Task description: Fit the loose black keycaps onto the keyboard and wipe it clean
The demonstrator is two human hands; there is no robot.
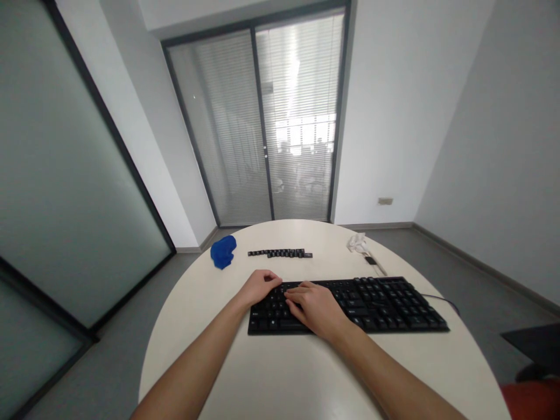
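two bare hands work close together over the left part of a black keyboard (394, 306), which lies flat on a round pale table (262, 376). the left hand (261, 286) bends over the far left corner, its thumb and fingers drawn toward one another; whether anything small is pinched between them cannot be told. the right hand (318, 306) rests just beside it, palm down over the keys, fingers bent and fingertips pointing toward the left hand; whether those fingertips grip a key or only touch it also cannot be told. the rest of the keyboard stretches out to the right of the right hand, its cable (441, 300) running off past the far edge on that side.

beyond the hands, small black keycaps (286, 253) lie loose in two close-set lines, apart from the keyboard. past the left hand and farther left sits a crumpled blue cloth (223, 252); ahead of the right hand and off to its right lie a crumpled white item (357, 242) and a slim stick-like tool (375, 263).

the step in hand appears to be close fingertip work on the keyboard's left-hand keys. the next move there seems to call for a steady board and small, accurate finger pressure on single keys.
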